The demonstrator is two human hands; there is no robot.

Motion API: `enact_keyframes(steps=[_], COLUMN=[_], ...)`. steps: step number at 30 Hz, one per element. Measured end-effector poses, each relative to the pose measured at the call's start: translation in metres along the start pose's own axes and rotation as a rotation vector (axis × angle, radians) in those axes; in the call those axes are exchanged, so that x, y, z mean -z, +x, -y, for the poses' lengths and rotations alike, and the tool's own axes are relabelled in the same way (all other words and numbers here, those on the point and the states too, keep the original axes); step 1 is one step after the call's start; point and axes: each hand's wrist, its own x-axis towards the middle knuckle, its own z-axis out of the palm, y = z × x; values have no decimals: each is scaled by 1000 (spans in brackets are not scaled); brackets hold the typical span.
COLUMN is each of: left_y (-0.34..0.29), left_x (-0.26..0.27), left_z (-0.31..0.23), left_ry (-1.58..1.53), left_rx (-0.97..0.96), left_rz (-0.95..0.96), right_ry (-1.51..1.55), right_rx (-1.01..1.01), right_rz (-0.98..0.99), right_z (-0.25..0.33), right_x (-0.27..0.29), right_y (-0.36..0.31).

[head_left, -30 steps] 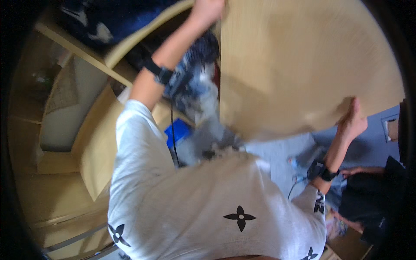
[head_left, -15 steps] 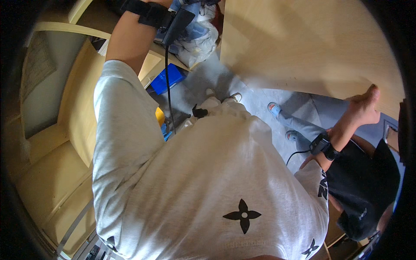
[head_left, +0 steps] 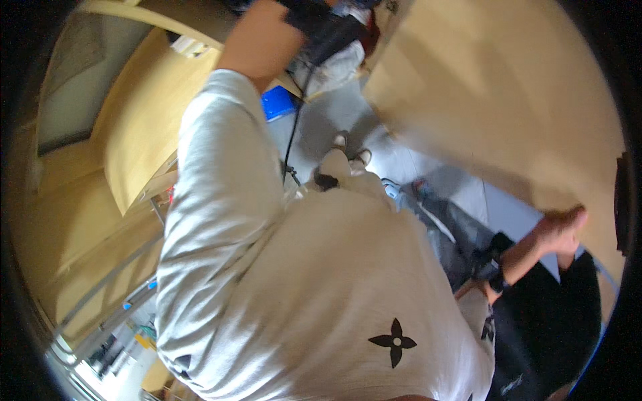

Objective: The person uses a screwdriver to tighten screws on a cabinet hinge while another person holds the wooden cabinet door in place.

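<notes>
My right hand (head_left: 564, 228) is at the near right edge of a large light wooden panel (head_left: 495, 87), its thumb over the panel and its other fingers partly hidden, so it appears to grip the edge. A black wrist strap with a small device (head_left: 493, 275) is on that arm. My left forearm (head_left: 261, 43) reaches up to the top of the view. Around its wrist is a black strap with a device (head_left: 331, 37). The left hand itself lies beyond the picture's upper rim.
Wooden shelving (head_left: 144, 120) curves along the left. A blue box (head_left: 277, 103) and a pale plastic bag (head_left: 341, 63) are near the top middle. Close by my right arm is another person in black clothing (head_left: 542, 334). Grey floor tiles (head_left: 321, 120) surround my feet.
The panel's near edge has swung toward me on the right, and my right hand has moved nearer with it. My left forearm has shifted right. The other person has moved closer to me.
</notes>
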Motion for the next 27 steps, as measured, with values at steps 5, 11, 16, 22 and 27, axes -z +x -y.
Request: enact_keyframes(steps=[5, 11, 16, 22, 27], left_y=[-19, -64, -194, -399, -488], left_x=[-2, 1, 17, 80, 138], left_z=[0, -2, 50, 90, 108], left_ry=[-82, 392, 56, 37, -92], left_rx=[87, 175, 337, 1029, 1160], left_rz=[-121, -241, 44, 549, 313], right_ry=[-382, -239, -322, -449, -395], right_rx=[299, 87, 218, 127, 130], right_rz=[-78, -255, -155, -239, -248], right_z=[-20, -28, -25, -30, -27], right_x=[-11, -15, -17, -28, -30], right_y=[-12, -23, -28, -39, -43])
